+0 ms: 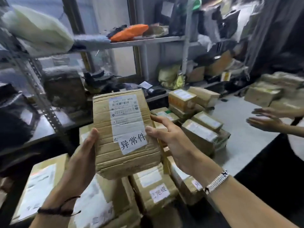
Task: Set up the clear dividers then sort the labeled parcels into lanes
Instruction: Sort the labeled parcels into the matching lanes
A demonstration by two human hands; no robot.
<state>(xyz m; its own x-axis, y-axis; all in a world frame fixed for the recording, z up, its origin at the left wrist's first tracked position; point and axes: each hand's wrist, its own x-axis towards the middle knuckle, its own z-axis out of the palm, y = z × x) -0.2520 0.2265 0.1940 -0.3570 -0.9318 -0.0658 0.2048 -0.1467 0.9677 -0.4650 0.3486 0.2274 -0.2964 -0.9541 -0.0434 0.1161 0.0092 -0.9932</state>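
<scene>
Creased brown parcel (105, 145) held aloft, white label (125, 116) facing the camera; more labeled parcels (154, 190) stacked beneath.

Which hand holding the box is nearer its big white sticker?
Right. The right hand holds the box beside the sticker; the left hand grips its opposite edge.

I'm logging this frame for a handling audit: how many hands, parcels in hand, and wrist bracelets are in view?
Hands: 4 - the wearer's left hand and right hand, plus another person's upper hand and lower hand
Held parcel: 1
Bracelets: 2 - black cord bracelet, silver bracelet
Total: 7
</scene>
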